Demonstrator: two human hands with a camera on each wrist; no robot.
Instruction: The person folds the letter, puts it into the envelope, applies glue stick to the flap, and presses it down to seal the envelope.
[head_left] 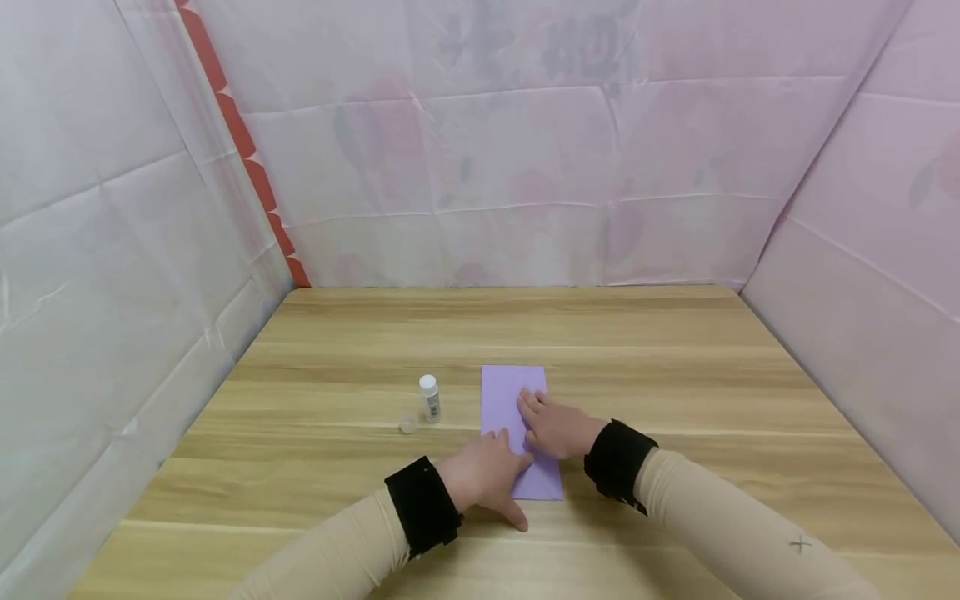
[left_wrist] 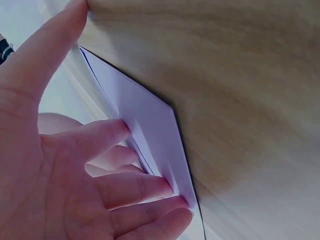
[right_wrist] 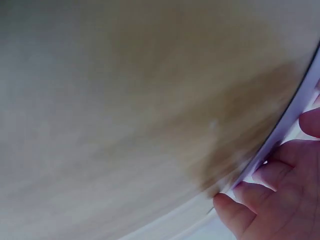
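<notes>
Counter: a light wood-grain counter [head_left: 675, 375] is seen, with pale and darker bands running across it from left to right.
Room: the counter is enclosed on three sides by pale pink sheeting [head_left: 525, 167] with faint flower prints and fold creases; a red scalloped strip [head_left: 247, 150] is seen running down the left back corner.
Bottle: a small white-capped bottle [head_left: 429, 397] is stood upright on the counter, just left of the paper and apart from it.
Cap: a small clear round piece [head_left: 407, 426] is laid on the counter just beside the bottle, on its near left side.
Paper: a folded lilac paper [head_left: 510, 392] is laid flat near the middle of the counter, its long side running away from the person; doubled layers are shown at its edge in the left wrist view [left_wrist: 150, 120].
Left hand: the left hand [head_left: 483, 475] is laid on the near part of the paper, the fingers [left_wrist: 135, 187] straight and slightly spread, pressed flat onto the sheet, the thumb stretched out onto bare wood.
Right hand: the right hand [head_left: 555, 427] is laid palm-down on the paper just beyond the left hand, the fingers [right_wrist: 272, 172] straight and close together, pressed on the sheet near its right edge.
Sleeves: beige sleeves with black wrist bands [head_left: 423, 504] are worn on both arms.
Obstruction: the middle of the paper is hidden under both hands.
</notes>
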